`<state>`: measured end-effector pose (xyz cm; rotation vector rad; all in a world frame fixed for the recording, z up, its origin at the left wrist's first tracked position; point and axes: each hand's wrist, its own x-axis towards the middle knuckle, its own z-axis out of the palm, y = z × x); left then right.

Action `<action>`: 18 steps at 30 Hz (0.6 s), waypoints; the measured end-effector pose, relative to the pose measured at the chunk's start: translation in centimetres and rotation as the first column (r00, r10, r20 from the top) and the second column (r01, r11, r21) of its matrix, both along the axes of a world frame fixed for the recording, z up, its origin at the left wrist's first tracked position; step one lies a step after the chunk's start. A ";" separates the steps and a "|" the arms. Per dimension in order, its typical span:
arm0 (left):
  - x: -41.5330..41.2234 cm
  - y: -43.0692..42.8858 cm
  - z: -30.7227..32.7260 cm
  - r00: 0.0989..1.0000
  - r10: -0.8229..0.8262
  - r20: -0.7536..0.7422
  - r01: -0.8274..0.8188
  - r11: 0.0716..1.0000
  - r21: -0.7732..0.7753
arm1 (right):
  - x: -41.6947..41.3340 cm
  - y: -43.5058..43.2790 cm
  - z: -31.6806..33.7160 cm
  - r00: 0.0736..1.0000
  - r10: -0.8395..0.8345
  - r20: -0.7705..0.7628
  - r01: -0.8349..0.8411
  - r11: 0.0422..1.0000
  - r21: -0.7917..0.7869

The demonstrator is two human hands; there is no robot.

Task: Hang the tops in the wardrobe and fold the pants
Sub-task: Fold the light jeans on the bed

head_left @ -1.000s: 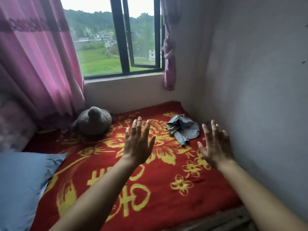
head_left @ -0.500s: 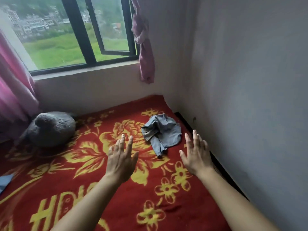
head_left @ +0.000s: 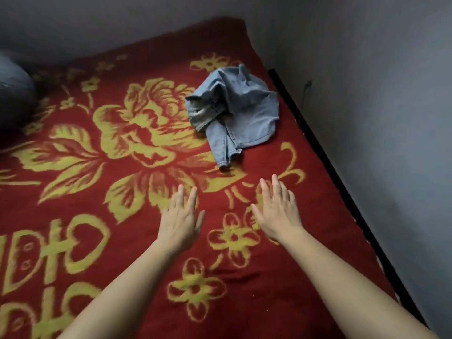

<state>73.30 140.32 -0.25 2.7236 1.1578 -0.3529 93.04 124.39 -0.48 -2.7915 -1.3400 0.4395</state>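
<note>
A crumpled pair of light blue denim shorts (head_left: 234, 113) lies in a heap on the red blanket with yellow flowers (head_left: 102, 152), close to the bed's far right corner. My left hand (head_left: 182, 218) stretches out over the blanket, palm down, fingers straight, holding nothing. My right hand (head_left: 276, 209) is beside it, also flat and empty, its fingertips a short way in front of the shorts' nearest leg. Neither hand touches the shorts.
A grey wall (head_left: 379, 118) runs along the bed's right side, with a dark gap (head_left: 325, 157) between mattress and wall. Another wall closes off the far end. A grey rounded plush object (head_left: 12, 91) sits at the left edge.
My view has tilted down, so the window and curtains have left the frame. Both hands have lowered and reached forward, closer to the denim shorts.
</note>
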 end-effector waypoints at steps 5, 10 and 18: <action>-0.8 3.7 -10.4 0.977 0.048 -0.207 -0.070 0.992 -0.102 | 1.8 6.1 -7.3 0.998 -0.009 -0.063 0.011 0.999 0.039; -2.5 5.4 -15.6 0.959 0.058 -0.277 -0.131 0.959 -0.252 | 3.9 15.1 -12.1 0.997 0.008 -0.075 0.000 0.995 0.098; -2.9 5.9 -16.0 0.964 0.046 -0.262 -0.110 0.965 -0.236 | 3.2 19.0 -13.6 0.996 -0.038 -0.076 0.057 0.961 0.272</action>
